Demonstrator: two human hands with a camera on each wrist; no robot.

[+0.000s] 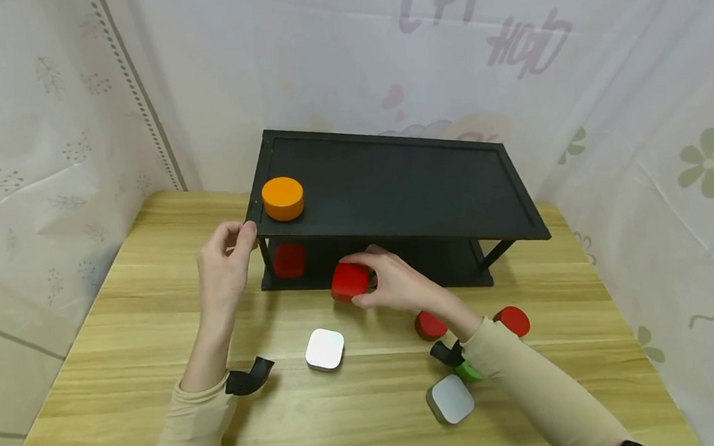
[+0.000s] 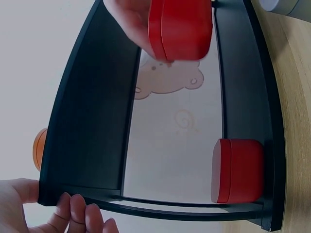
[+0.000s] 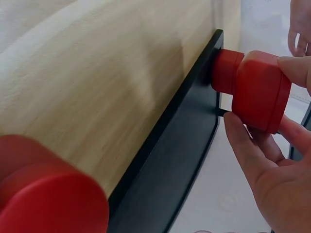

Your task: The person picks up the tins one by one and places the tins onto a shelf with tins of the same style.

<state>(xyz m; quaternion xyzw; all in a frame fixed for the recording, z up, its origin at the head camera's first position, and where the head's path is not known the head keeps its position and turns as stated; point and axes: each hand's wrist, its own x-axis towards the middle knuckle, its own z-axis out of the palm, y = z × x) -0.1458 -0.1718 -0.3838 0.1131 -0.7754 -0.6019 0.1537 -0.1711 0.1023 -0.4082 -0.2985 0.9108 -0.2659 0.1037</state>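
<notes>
My right hand grips a red rounded-square box by its sides, in front of the lower level of a black two-tier shelf. In the right wrist view, thumb and fingers lie around that box. With thumb and curled fingers, my left hand pinches the front left corner of the shelf's upper board; the left wrist view shows this corner between them. A second red box stands on the lower board at the left end. On the upper board, near the left hand, sits an orange round box.
On the wooden table before the shelf lie a white square box, a silver-topped square box and two red round boxes, one nearer the middle, one farther right. A green piece is partly hidden beneath the right sleeve.
</notes>
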